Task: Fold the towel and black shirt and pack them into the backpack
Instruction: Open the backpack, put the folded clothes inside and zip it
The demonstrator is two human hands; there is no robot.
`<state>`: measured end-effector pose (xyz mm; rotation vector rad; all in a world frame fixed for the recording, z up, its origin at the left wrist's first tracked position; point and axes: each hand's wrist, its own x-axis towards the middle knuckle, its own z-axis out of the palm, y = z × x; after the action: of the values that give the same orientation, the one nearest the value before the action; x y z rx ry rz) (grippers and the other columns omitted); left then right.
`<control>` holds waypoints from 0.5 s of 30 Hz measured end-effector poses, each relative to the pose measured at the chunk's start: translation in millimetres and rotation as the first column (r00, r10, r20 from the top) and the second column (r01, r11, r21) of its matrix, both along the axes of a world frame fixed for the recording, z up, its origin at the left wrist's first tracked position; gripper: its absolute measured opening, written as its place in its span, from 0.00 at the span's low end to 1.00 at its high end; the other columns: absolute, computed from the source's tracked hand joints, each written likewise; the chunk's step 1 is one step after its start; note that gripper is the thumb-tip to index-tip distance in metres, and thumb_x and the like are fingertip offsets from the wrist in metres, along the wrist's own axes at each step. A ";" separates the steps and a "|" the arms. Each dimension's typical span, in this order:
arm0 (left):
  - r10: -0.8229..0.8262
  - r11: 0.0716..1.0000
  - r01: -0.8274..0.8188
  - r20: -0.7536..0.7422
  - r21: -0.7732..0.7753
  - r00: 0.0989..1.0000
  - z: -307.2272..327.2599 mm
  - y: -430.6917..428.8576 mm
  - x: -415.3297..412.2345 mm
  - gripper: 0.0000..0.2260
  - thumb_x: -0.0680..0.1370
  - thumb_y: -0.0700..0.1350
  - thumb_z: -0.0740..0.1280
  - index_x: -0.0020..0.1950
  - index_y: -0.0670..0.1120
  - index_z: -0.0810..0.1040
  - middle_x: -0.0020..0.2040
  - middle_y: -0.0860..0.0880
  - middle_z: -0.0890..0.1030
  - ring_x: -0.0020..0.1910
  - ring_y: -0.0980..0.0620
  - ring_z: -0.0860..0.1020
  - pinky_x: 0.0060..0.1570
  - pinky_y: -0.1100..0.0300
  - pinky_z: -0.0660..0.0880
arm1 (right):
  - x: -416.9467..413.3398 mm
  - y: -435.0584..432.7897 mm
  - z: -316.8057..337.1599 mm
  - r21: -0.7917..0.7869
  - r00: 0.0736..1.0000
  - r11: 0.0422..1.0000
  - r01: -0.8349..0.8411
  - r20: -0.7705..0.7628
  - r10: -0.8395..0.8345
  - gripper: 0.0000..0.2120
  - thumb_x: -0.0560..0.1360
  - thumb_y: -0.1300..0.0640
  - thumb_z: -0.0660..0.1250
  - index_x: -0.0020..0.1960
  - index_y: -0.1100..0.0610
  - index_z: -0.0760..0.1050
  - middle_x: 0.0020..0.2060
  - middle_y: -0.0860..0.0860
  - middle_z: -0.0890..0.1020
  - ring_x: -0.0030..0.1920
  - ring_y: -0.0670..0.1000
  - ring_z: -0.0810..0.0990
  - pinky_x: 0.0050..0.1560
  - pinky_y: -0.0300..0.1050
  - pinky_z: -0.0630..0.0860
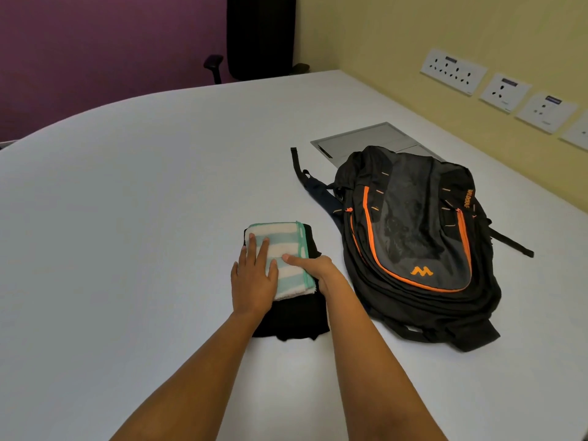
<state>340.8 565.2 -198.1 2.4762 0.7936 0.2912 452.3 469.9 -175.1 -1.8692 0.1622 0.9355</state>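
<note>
– Since the table (143, 218) runs wide to the left, is the right side the tight bit? Backpack (413, 237) lies right of the stack, long axis pointing away from me, and it looks zipped tbh.

– Yep. Shirt (292, 316) is folded at the bottom with the towel (286, 246) on its far half. Both run lengthwise away from you, near the backpack but apart. Left hand (254, 281) lies flat on the towel, fingers straight and a bit spread. Right hand (318, 268) has its thumb on top at the right edge. Its other fingers are hidden, so can't tell if they grip. It's nearer the backpack, so I'd guess it does the zip.
</note>
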 end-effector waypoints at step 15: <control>0.002 0.995 0.006 0.093 -0.095 0.996 -8.2 6.3 -6.5 0.27 0.78 0.58 0.45 0.77 0.55 0.49 0.79 0.51 0.49 0.76 0.49 0.55 0.74 0.47 0.57 | -8.5 -9.7 15.0 0.346 0.991 0.928 -0.136 0.035 0.132 0.26 0.68 0.57 0.76 0.64 0.57 0.75 0.55 0.54 0.82 0.54 0.50 0.81 0.51 0.42 0.80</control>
<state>334.3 571.6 -206.2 2.3566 0.7487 0.3575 443.8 460.2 -160.1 -1.5695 -0.1349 0.9765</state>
